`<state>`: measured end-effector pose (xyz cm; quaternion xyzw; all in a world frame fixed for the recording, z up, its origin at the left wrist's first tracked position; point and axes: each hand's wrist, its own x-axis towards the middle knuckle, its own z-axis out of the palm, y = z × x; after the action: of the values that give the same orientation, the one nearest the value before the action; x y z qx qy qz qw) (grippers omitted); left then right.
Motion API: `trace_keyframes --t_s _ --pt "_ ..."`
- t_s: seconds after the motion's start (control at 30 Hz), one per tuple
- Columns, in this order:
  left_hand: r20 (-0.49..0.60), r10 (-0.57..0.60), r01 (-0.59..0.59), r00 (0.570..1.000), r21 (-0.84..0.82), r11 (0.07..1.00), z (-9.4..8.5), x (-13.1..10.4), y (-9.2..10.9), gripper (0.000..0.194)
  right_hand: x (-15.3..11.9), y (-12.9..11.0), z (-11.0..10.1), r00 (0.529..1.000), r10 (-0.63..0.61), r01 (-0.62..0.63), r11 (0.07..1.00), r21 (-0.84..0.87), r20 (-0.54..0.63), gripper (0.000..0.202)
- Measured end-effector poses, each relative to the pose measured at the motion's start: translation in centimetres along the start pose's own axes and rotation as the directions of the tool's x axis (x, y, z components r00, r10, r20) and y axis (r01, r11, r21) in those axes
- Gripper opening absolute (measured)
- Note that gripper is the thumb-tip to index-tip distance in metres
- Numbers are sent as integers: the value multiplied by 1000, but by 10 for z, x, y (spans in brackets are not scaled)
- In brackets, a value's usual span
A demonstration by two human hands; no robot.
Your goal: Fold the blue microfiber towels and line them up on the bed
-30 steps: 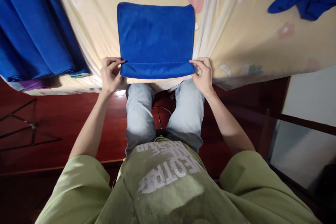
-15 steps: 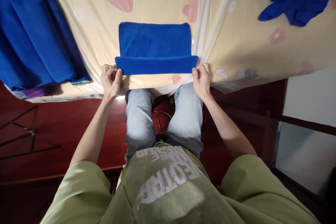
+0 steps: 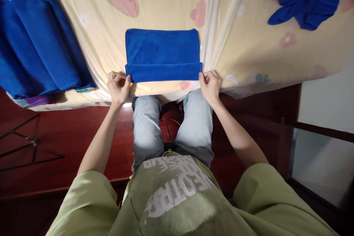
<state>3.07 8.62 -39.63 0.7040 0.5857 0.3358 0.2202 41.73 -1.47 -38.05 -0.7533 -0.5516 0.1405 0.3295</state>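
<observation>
A blue cloth (image 3: 163, 47) lies on the patterned bedsheet (image 3: 166, 0) in front of me, its near edge folded over into a narrow band. My left hand (image 3: 119, 86) pinches the near left corner of that band between thumb and fingers. At the opposite corner my right hand (image 3: 210, 86) has the fold's near right end in the same kind of pinch. The band looks flat and straight between my two hands.
Several folded blue cloths (image 3: 44, 44) lie side by side at the left edge of the bed. A crumpled blue pile (image 3: 306, 0) is at the upper right. Below left, a thin black metal stand (image 3: 33, 142) rests on the red floor.
My hands have come slightly closer together, and the folded band's ends are drawn in, now nearly level with the cloth's sides. The whole view has shifted slightly.
</observation>
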Motion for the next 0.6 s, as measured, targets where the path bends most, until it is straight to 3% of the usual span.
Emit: trace_keyframes --t_s 0.27,0.37,0.43,0.5,0.6 --pt "-40 29 -27 999 48 998 2 -2 1 39 -1 -2 2 999 35 -35 999 7 -5 36" --pt "-70 34 -31 997 52 998 0 -3 6 35 -4 -5 1 999 28 -27 1000 8 -21 26" --pt "-93 62 -56 994 71 996 -2 -4 11 35 -5 -9 -2 998 -4 4 1000 -2 -63 17" --pt "-92 113 -104 989 95 990 -3 -6 15 37 -7 -15 -6 995 -67 66 998 -23 -78 21" --pt "-10 201 -199 979 94 975 -4 -7 18 38 -6 -25 -11 985 -172 174 984 -46 31 33"
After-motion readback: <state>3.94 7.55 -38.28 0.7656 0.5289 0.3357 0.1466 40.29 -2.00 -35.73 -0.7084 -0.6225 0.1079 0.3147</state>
